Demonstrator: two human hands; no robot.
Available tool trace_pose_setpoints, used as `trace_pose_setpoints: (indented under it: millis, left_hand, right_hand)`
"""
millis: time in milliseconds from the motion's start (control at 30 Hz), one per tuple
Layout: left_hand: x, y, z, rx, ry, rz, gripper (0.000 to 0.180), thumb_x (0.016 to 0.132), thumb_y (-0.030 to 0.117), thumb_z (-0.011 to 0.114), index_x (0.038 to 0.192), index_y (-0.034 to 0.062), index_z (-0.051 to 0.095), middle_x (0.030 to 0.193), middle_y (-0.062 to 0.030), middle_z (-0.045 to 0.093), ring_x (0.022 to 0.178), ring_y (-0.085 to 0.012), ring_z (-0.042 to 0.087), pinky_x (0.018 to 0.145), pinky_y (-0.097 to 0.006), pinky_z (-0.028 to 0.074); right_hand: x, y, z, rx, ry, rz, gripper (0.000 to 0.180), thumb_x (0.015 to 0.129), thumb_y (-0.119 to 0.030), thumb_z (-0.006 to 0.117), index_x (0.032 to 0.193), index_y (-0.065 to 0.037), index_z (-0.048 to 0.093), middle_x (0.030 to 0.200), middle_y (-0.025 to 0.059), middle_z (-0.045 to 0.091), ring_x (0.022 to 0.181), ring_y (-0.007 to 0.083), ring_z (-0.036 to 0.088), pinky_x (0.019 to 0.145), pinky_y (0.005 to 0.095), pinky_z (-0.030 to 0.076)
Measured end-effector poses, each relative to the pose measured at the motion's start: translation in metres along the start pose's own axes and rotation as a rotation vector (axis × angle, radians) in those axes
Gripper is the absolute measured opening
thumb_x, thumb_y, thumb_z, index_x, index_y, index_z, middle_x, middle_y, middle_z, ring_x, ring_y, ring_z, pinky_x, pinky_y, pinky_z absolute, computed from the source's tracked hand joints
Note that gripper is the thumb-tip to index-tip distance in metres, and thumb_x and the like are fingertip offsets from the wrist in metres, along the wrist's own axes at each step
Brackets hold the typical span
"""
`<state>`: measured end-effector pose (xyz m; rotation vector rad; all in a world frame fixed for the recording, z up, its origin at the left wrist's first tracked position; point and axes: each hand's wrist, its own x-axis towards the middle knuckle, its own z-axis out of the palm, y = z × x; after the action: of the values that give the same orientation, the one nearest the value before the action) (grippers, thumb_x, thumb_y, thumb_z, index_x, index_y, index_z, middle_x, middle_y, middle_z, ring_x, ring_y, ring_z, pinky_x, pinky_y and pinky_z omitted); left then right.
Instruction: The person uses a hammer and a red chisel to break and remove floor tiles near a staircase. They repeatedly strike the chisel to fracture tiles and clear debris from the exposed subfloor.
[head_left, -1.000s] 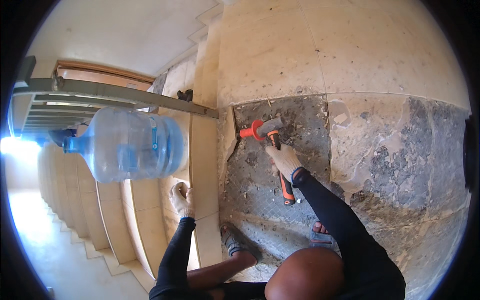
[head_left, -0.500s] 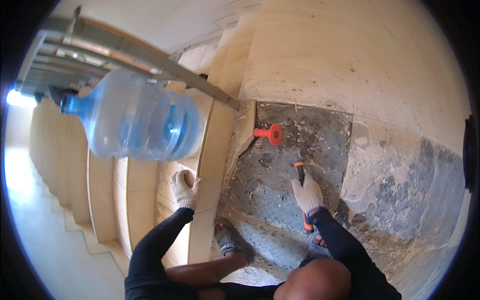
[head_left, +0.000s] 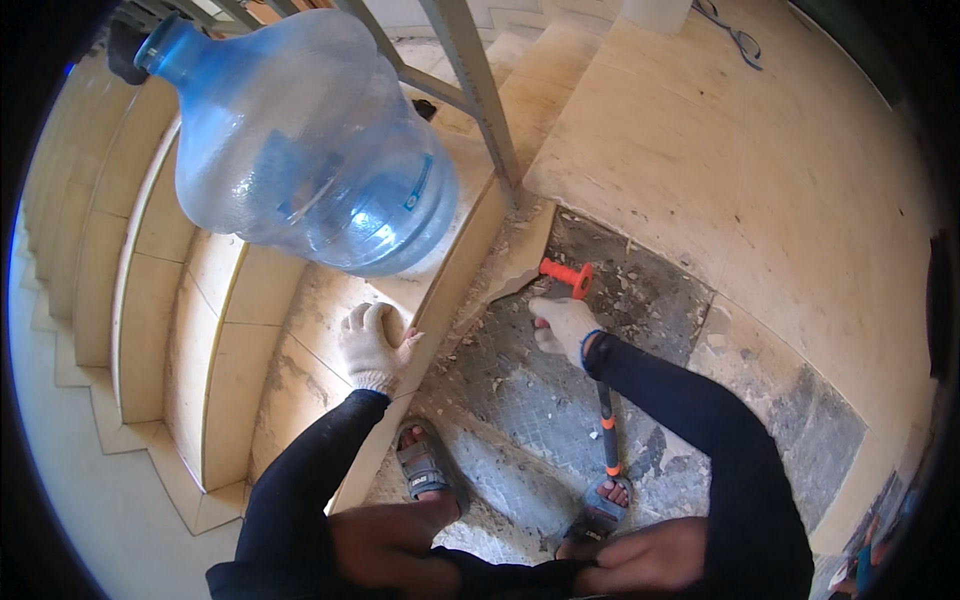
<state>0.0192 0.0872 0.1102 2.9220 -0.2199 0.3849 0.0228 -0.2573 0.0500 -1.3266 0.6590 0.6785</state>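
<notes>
Nearest to us, our two grey sandals [head_left: 420,465] are planted on the rough floor. Close to the right sandal is the lower end of a hammer [head_left: 608,430] with an orange-and-black handle. Its upper end goes out of sight by our right forearm, so we cannot see the head. Our right hand [head_left: 565,325], in a pale knit glove, has its fingers curled beside the red flanged grip [head_left: 567,274] of a tool; we cannot tell whether it touches the grip or holds anything. This grip lies at the edge of a broken tile [head_left: 520,265], over a grey, chipped floor patch [head_left: 500,395]. Our left hand [head_left: 372,350], also gloved, is empty, thumb and fingers spread wide in a curve at the pale step [head_left: 305,365]. Beyond it a large, clear blue water bottle [head_left: 310,150] stands on the step, beside the metal railing [head_left: 470,80]. Farthest off, we see tiled floor [head_left: 790,180], dark-framed glasses [head_left: 745,45] and a white container [head_left: 655,12], cut by the upper edge.
</notes>
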Motion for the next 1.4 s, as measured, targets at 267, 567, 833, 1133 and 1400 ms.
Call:
trace_pose_setpoints:
  millis: [267,567,833,1133,1400]
  left_hand:
    - [-0.001,0.002,0.003,-0.005,-0.029,0.009,0.062,0.080,0.040,0.092,0.127,0.0075,0.066,0.130,-0.0201,0.064,0.123,-0.0447,0.057,0.107,-0.058,0.046]
    - [-0.001,0.009,-0.004,0.071,-0.073,0.012,0.063,0.081,0.032,0.091,0.132,0.0055,0.064,0.137,-0.0217,0.063,0.128,-0.0453,0.058,0.109,-0.056,0.048]
    - [-0.002,-0.001,0.002,0.011,-0.050,0.040,0.063,0.082,0.035,0.090,0.131,0.0051,0.064,0.136,-0.0227,0.062,0.127,-0.0457,0.058,0.109,-0.057,0.047]
    - [-0.005,0.006,0.001,0.008,-0.012,0.015,0.062,0.082,0.038,0.091,0.129,0.0072,0.065,0.136,-0.0216,0.063,0.125,-0.0457,0.057,0.109,-0.058,0.046]
    - [-0.008,-0.003,0.003,-0.021,-0.040,0.038,0.062,0.084,0.037,0.089,0.133,0.0089,0.065,0.138,-0.0206,0.062,0.127,-0.0454,0.056,0.111,-0.059,0.045]
  right_hand:
    - [0.134,0.048,0.061,0.254,0.272,-0.132,0.043,0.094,-0.044,0.084,0.112,-0.009,0.067,0.087,0.0014,0.063,0.067,0.0188,0.063,0.065,0.0413,0.054]
    - [0.190,0.074,0.073,0.147,0.490,-0.352,0.026,0.097,-0.028,0.080,0.091,-0.004,0.072,0.071,0.0047,0.064,0.053,0.0218,0.059,0.051,0.0412,0.048]
    - [0.082,0.032,0.002,0.475,0.156,-0.185,0.020,0.097,-0.018,0.081,0.089,-0.005,0.068,0.069,0.0030,0.060,0.051,0.0158,0.055,0.046,0.0353,0.043]
    - [-0.047,0.014,-0.049,0.270,0.084,-0.243,0.013,0.098,-0.013,0.078,0.094,-0.004,0.070,0.080,0.0044,0.070,0.053,0.0106,0.057,0.048,0.0292,0.044]
    - [-0.163,0.083,-0.210,-0.012,0.407,-0.481,0.017,0.103,-0.017,0.069,0.093,-0.004,0.071,0.086,0.0001,0.069,0.072,0.0091,0.060,0.063,0.0284,0.045]
